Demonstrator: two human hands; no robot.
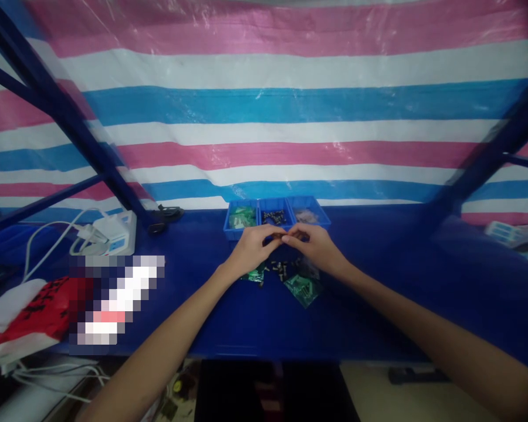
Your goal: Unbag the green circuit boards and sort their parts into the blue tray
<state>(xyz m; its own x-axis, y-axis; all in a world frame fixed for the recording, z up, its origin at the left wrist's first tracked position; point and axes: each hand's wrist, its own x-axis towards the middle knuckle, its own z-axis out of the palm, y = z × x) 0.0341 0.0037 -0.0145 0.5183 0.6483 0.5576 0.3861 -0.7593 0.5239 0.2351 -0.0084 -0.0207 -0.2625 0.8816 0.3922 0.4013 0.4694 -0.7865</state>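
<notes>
My left hand (251, 247) and my right hand (315, 242) meet fingertip to fingertip just in front of the blue bins (234, 234). The fingers of both are pinched together; anything between them is too small or hidden to name. Below them on the table lie small dark and metallic parts (282, 271) in a loose group. A green packet (305, 289) rests under my right wrist, and another green packet (256, 274) is partly covered by my left hand. The bins contain green packets (243, 217), small dark pieces (274, 218) and pale clear bags (307, 217).
The blue table (378, 281) has a striped plastic sheet (290, 105) behind it and blue frame posts (83, 140) at the sides. To the left are a white power strip (122, 234) with cables, a red and white bag (48, 305) and a blurred-out item (127, 299).
</notes>
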